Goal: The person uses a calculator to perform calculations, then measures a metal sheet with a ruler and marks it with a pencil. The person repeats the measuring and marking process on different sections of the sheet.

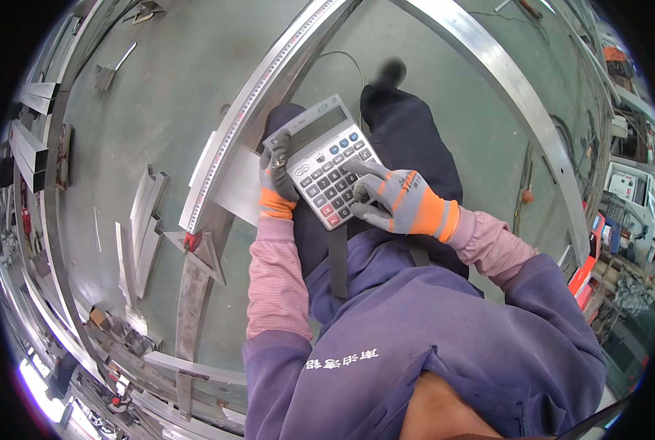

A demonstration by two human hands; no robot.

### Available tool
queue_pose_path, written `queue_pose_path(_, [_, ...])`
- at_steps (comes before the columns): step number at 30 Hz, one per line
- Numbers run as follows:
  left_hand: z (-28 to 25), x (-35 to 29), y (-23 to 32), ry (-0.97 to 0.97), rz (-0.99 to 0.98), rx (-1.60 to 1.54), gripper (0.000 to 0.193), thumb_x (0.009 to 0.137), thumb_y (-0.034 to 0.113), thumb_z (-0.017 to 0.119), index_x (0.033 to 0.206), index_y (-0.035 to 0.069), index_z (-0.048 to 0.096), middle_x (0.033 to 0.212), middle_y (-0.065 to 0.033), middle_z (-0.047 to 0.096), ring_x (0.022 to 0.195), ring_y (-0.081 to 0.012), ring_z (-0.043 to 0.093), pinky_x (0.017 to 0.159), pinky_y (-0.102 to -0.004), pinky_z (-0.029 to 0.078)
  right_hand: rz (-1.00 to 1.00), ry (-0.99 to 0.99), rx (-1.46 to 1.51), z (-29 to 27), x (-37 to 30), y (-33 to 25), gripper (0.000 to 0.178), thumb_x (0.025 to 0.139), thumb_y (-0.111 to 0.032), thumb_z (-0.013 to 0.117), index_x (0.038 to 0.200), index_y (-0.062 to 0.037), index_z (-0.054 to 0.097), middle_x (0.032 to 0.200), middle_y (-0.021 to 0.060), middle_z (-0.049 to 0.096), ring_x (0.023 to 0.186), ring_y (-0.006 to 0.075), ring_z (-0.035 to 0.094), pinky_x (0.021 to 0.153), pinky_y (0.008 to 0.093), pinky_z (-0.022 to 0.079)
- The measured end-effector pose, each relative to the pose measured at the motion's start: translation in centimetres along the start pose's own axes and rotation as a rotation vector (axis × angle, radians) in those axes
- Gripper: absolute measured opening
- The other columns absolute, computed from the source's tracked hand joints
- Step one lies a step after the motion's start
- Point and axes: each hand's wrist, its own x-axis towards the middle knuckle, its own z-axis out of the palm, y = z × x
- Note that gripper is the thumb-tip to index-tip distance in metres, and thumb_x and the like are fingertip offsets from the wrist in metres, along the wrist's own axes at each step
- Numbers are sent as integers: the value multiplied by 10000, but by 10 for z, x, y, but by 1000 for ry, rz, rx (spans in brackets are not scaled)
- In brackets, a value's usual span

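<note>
My left hand, in a grey and orange glove, grips the left edge of a grey desk calculator and holds it up in front of my chest. My right hand, in the same kind of glove, rests on the calculator's lower right, with a finger stretched onto the keys. The calculator's display faces up and away from me. Below it I see my dark trousers and a shoe on the green floor.
A long metal rule or rail slants over the floor to the left of my legs, with a red clamp at its lower end. Another long metal bar arcs at right. Cut metal profiles lie at left. Shelves with boxes stand at far right.
</note>
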Motion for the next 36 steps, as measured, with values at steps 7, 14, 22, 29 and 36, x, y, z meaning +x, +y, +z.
queue_pose_path(7, [25, -5, 9, 42, 136, 242, 428, 993, 380, 621, 1159, -13, 649, 1046, -110, 706, 919, -166, 680, 779, -311, 566, -17, 58, 84, -5, 2, -3, 225, 823, -202, 776, 884, -61, 612, 1247, 185, 656, 625, 269, 649, 594, 343, 519])
queue_pose_path(14, [10, -5, 6, 55, 122, 250, 465, 983, 391, 628, 1205, -18, 634, 1081, -119, 699, 945, -177, 676, 810, -328, 566, -156, 56, 117, -4, -37, 5, 229, 775, -137, 811, 808, -69, 594, 1171, 199, 691, 536, 243, 601, 539, 329, 500])
queue_pose_path(22, [12, 0, 2, 42, 144, 298, 479, 994, 398, 611, 1233, -16, 634, 1068, -109, 705, 925, -176, 681, 800, -320, 567, -86, -138, 15, 4, -33, 1, 206, 917, -253, 662, 913, -52, 616, 1248, 156, 639, 771, 311, 684, 671, 400, 541])
queue_pose_path(29, [17, -3, 9, 52, 61, 226, 446, 992, 388, 636, 1216, 2, 652, 1074, -97, 705, 928, -157, 672, 790, -306, 563, -93, -136, -39, 7, -13, -11, 216, 915, -270, 656, 931, -59, 615, 1289, 167, 623, 758, 316, 685, 659, 400, 543])
queue_pose_path(36, [18, -2, 12, 57, 96, 301, 439, 998, 387, 624, 1204, 1, 649, 1069, -98, 704, 933, -161, 674, 800, -307, 566, -103, -23, -19, 11, -18, -11, 203, 914, -267, 650, 938, -67, 627, 1269, 142, 643, 749, 312, 686, 651, 402, 543])
